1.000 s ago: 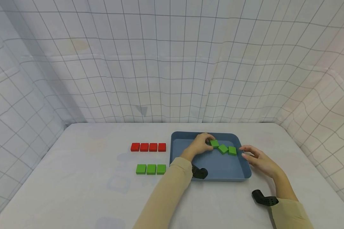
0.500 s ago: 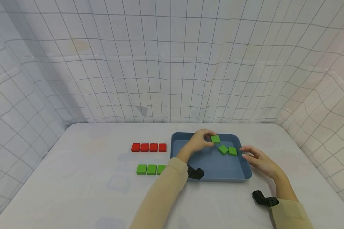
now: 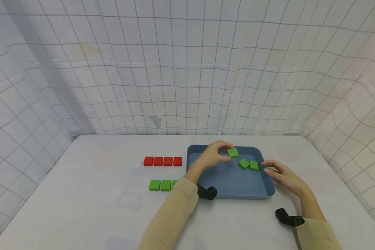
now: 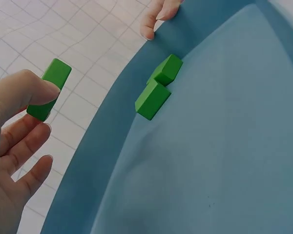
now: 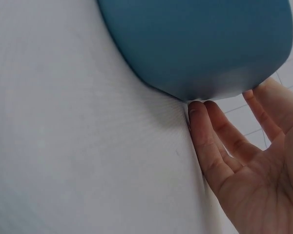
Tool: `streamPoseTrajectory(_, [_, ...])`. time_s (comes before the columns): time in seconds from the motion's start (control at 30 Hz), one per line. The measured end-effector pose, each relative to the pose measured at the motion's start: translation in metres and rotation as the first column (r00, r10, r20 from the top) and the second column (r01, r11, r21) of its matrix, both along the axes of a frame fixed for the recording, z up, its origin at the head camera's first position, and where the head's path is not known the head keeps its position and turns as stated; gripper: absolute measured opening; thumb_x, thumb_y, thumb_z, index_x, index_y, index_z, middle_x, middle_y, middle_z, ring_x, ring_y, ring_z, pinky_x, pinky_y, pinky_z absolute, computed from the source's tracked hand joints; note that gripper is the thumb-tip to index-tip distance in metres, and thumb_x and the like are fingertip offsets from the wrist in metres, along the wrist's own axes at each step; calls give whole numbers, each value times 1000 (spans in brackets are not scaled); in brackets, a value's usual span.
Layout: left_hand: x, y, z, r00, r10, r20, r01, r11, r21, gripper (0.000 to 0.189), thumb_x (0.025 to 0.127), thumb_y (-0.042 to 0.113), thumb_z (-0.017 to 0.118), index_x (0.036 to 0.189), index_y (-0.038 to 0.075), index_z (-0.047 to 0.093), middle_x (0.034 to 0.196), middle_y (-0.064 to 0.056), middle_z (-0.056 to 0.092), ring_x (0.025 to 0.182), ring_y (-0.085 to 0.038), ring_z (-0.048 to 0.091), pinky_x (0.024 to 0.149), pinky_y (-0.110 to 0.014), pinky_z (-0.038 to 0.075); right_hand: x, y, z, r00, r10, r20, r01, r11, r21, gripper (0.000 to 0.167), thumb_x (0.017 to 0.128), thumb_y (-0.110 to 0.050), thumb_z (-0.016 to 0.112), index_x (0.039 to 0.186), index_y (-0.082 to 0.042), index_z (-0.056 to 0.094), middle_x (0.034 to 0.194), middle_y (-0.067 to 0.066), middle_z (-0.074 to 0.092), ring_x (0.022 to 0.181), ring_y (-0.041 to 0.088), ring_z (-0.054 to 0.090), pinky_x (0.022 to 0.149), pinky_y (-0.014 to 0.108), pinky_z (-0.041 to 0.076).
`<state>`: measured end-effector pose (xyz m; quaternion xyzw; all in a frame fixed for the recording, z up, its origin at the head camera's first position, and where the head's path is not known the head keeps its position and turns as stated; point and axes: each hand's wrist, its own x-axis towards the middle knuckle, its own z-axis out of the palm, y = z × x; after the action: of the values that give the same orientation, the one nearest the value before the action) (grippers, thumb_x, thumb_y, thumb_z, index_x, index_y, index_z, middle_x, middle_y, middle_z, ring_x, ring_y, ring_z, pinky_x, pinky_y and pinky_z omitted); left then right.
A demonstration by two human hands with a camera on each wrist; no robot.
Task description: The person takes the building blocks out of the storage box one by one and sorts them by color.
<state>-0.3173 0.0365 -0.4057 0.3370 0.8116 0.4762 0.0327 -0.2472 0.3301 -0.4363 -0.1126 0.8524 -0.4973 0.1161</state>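
Green block [image 3: 232,152] is pinched by the left hand [image 3: 211,156] above the blue tray [image 3: 237,184], right of centre in the head view; two other green blocks [image 3: 243,164] are contained in it; at its right rim the right hand [image 3: 285,178] is placed, fingers loosely parted.

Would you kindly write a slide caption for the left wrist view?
Left hand pinches a green block; two more blocks lie in the tray, with right hand at its edge.
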Motion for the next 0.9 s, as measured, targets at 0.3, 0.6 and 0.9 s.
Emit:
streamPoseTrajectory(0.3, [10,-17,4,1000,1,5,-1,1000,19,36,79,7,69,114,7,61,112,-4,59,100,-21,53,84,-31,45,-1,0,-3,1000,3,-1,-3,1000,-8,45,96,-28,48,132,-3,36,136,21,32,125,45,31,95,60,31])
streamPoseTrajectory(0.6, [20,-37,7,999,0,-35,1,1000,11,37,79,8,69,115,8,60,112,-4,58,100,-21,53,85,-34,45,-1,0,-3,1000,2,0,-2,1000,-18,44,96,-26,48,131,-3,37,136,22,33,125,45,30,96,61,30])
streamPoseTrajectory(0.9, [29,-66,6,999,-40,-31,40,999,10,36,79,5,68,114,7,60,109,-3,59,101,-28,52,88,-42,43,0,1,-1,1000,3,9,-3,1000,-26,44,96,-26,48,131,-3,36,136,22,32,126,45,29,96,61,29])
